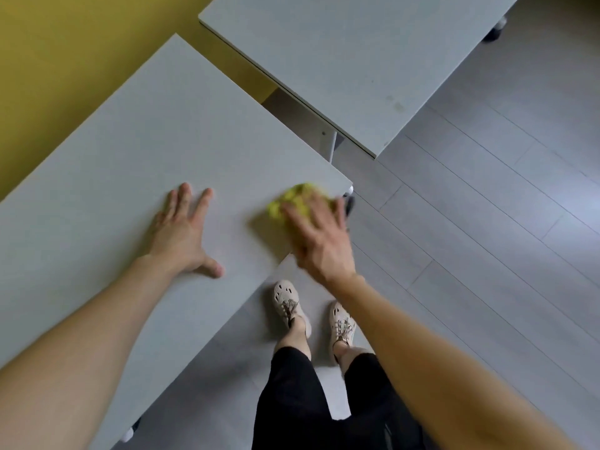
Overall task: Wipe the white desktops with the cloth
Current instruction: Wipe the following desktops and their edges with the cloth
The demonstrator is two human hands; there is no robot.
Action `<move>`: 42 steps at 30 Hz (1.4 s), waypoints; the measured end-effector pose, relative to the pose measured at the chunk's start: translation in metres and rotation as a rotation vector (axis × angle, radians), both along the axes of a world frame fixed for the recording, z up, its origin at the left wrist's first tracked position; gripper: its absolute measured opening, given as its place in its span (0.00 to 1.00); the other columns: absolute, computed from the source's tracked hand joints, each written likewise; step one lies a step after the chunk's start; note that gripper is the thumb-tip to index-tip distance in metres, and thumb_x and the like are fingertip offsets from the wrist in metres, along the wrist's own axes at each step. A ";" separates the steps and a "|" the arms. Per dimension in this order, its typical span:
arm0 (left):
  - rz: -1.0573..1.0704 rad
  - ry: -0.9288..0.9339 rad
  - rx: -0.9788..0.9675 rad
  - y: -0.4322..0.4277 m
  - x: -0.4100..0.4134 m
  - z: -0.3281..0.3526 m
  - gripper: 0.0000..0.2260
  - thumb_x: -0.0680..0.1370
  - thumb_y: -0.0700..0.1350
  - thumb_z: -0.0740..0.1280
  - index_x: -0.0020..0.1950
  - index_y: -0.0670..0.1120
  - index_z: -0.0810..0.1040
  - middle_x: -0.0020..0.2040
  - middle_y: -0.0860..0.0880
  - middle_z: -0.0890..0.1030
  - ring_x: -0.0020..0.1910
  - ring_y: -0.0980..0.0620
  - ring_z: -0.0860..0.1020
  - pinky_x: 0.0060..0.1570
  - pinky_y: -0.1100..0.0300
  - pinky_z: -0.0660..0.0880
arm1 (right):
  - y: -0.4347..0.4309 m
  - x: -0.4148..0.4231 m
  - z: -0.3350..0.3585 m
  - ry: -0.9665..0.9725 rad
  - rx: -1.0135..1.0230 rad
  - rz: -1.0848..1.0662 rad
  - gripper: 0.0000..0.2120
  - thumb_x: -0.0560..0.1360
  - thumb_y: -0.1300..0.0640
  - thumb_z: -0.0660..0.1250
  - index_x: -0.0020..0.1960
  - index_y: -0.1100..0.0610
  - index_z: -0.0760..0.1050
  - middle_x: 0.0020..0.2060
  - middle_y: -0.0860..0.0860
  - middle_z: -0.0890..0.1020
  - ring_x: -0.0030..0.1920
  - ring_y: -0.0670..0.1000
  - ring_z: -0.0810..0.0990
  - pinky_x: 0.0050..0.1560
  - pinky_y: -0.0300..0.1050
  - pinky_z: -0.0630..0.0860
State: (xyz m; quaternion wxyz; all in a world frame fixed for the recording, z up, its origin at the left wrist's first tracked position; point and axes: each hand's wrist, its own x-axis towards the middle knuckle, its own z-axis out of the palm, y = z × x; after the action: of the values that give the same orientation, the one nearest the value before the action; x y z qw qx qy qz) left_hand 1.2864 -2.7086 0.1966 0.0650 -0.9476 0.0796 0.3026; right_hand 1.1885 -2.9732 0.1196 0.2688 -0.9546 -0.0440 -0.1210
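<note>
Head cam: got the left hand (181, 235) planted flat on the near white desktop (130, 141), fingers spread. Right hand (319, 241) pressing the yellow cloth (293, 199) with straight fingers, blurry, near that desktop's corner. Second desktop (341, 60) just beyond.

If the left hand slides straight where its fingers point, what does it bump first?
Nothing, it seems: the left hand lies flat on the near desk, with only bare top ahead until the far edge.
</note>
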 end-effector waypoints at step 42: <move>-0.630 -0.514 -0.502 0.081 -0.055 -0.073 0.35 0.82 0.61 0.60 0.87 0.47 0.64 0.88 0.40 0.56 0.87 0.37 0.57 0.80 0.27 0.56 | 0.207 -0.059 0.015 -0.030 0.779 -0.981 0.32 0.83 0.58 0.70 0.84 0.54 0.62 0.77 0.47 0.71 0.75 0.46 0.73 0.73 0.34 0.67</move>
State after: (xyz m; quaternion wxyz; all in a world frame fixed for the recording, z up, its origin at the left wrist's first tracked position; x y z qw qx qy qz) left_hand 1.2317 -2.6274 0.1236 -0.0597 -0.9078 0.4152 -0.0045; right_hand 1.1297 -2.7660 0.1343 0.5095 -0.6938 0.4429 -0.2508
